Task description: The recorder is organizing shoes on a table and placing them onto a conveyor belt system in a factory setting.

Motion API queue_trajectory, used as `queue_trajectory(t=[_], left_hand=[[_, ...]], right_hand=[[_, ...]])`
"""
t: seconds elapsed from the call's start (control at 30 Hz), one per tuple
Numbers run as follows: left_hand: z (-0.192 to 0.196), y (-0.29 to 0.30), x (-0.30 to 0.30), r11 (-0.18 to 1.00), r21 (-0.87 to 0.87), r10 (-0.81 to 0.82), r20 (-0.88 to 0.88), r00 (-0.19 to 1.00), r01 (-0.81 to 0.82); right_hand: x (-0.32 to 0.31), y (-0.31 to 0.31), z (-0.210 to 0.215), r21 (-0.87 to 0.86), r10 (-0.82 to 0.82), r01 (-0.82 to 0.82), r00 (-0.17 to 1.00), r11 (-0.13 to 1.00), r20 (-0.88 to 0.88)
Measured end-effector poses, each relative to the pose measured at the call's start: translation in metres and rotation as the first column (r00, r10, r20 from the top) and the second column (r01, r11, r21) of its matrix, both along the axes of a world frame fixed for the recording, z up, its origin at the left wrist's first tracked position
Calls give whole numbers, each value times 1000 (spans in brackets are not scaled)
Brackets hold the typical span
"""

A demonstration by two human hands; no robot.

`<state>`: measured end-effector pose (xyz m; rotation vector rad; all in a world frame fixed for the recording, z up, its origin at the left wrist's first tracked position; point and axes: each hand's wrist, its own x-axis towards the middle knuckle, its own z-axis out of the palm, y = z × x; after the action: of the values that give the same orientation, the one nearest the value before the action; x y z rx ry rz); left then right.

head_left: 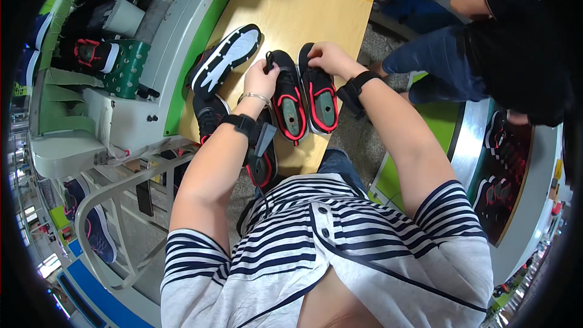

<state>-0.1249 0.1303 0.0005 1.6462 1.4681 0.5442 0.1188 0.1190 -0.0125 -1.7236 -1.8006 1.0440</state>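
Observation:
Two black sneakers with red collars stand side by side on a wooden table, toes pointing away from me, a dark green shoe last inside each. My left hand [261,80] is closed in a pinch at the outer front edge of the left sneaker [284,88]; a small black bit shows above its fingertips. My right hand [331,59] is closed over the front of the right sneaker [320,100], its fingertips on the upper. Left of them, another sneaker [228,58] lies with its white and black sole up. More black sneakers [208,112] lie partly hidden by my left forearm.
The wooden table [291,0] meets a grey machine [176,36] with a green edge on the left. A green conveyor belt [115,73] there carries shoes. At right, a person in dark clothes [504,54] stands by a line with more sneakers [495,194]. A metal-framed rack [121,206] stands lower left.

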Motion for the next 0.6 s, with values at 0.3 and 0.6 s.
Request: queue_trajectory(t=[0.3,0.6], left_hand=[[44,-90,-55,695,564,-478,-102,873,446],[47,-71,-39,592,492,-540,-347,767,639]], right_hand=[[-16,-139,51,452,94,-118,993,884,76],[-46,-117,51,468,-131,-58,923,882,361]])
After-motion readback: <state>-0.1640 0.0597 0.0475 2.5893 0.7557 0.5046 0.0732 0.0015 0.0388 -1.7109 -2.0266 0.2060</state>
